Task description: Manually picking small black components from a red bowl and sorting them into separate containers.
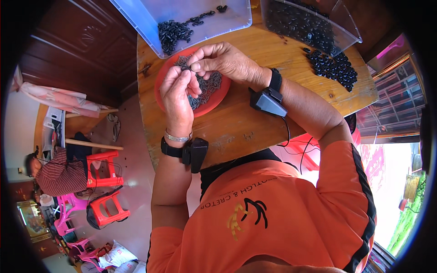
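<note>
Above a red bowl [221,101] my two hands meet, fingertips close together. With its thumb and fingers pinched, my left hand [179,91] grips a small dark part [185,68], mostly hidden by the fingers. My right hand [225,61] comes in from the right, its thumb and forefinger closed on the same spot. Many thin grey screw-like pieces [210,88] fill the bowl beneath. Just behind the bowl, a clear plastic bin [227,34] holds a heap of small black parts [173,35], with a few strung out to the right.
At the back right of the wooden table [255,59], another clear bin [291,22] holds many black parts. Round black pieces [334,68] lie spread beside it. Over on the left, a person in a striped top [63,173] sits near red stools [104,169].
</note>
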The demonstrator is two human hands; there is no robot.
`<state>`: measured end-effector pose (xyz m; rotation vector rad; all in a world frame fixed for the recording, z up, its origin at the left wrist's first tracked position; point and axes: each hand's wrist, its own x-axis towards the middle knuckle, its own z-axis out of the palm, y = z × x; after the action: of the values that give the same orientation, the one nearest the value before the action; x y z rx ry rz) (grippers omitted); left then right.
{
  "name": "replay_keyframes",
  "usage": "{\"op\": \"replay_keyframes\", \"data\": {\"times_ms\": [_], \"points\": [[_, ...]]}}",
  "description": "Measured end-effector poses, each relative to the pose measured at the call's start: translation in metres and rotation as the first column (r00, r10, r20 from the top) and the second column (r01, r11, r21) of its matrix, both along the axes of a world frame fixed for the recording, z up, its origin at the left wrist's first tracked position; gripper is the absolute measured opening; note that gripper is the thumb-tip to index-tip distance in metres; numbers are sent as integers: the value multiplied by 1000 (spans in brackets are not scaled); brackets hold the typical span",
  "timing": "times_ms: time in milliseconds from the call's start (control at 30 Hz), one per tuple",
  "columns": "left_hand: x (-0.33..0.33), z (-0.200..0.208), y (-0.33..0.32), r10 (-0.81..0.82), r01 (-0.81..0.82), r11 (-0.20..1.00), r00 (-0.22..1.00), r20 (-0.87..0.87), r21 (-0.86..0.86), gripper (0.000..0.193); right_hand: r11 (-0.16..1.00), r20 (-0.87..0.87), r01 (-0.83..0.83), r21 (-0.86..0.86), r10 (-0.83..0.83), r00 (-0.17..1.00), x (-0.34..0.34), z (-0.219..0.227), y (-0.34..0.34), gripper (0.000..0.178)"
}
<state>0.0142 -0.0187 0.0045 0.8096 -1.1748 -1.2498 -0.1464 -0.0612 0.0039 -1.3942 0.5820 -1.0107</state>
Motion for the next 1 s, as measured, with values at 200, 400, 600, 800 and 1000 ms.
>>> {"op": "replay_keyframes", "data": {"times_ms": [200,400,600,800,1000], "points": [[0,0,2,83,-71,995,983,163,-77,13,1000,-43,4,-21,-4,999,-8,4,-5,17],[1,-3,0,151,-129,985,965,215,-113,13,995,-146,99,-34,-103,984,-12,12,-4,17],[-3,-6,1,153,-124,982,963,220,-143,15,988,-155,152,-7,-151,976,-2,9,1,22],[-4,-8,1,175,-147,978,964,200,-146,13,986,-188,165,-36,-168,968,0,11,5,24],[-4,-9,0,175,-153,981,966,190,-123,11,988,-175,142,-53,-150,973,2,8,6,22]]}}
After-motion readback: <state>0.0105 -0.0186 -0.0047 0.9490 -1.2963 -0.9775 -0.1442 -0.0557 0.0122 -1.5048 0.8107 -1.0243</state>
